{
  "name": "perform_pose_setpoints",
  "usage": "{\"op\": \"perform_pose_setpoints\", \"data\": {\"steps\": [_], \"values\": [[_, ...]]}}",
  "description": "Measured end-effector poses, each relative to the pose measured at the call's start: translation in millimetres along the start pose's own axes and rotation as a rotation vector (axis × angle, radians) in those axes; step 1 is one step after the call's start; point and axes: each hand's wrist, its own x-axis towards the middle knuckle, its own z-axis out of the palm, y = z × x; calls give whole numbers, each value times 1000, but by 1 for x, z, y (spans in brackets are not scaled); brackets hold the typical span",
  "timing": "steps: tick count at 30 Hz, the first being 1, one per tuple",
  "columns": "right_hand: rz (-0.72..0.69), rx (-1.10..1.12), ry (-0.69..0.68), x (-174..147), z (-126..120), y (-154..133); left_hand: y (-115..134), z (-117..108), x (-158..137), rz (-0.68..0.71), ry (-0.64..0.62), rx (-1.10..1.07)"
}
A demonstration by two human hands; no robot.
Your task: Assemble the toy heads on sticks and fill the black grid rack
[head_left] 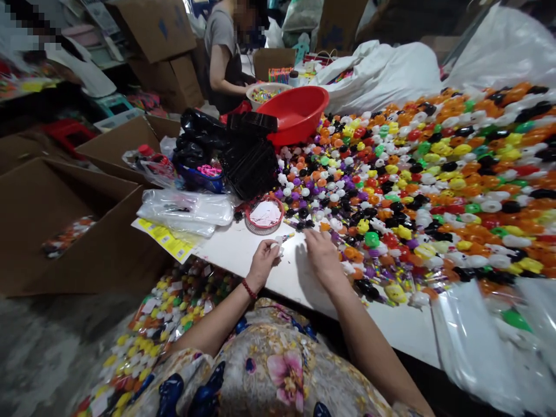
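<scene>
My left hand is closed in a pinch round a small white plastic toy, with a thin multicoloured end sticking out past the fingertips. My right hand sits over the white tabletop at the near edge of the toy pile, its fingers curled down. Whatever lies under those fingers is hidden. Just beyond them are small black toys. The heap of little plastic toys, in orange, white, black, yellow, green, red and purple, spreads across the table to the right.
A round red basket stands ahead of my hands, with clear plastic bags on its left and a red basin behind. More clear bags lie at the right edge. Cardboard boxes are at left; a co-worker stands across the table.
</scene>
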Motion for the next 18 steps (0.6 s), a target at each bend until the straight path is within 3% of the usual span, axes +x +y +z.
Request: {"op": "perform_pose_setpoints", "data": {"steps": [3,5,8,13,18], "values": [[-66,15,-208,27,22,-30,4,-4,-4,-69,2,-138],[-56,14,-269,35,30,-39,7,-7,-6,-109,-3,-223],[15,98,-199,27,29,-41,12,-10,-6,-123,17,-283],[94,467,10,-15,5,-41,14,-5,-6,-100,23,-271],[64,504,40,-43,-13,-45,7,14,-13,-32,-22,-200]]}}
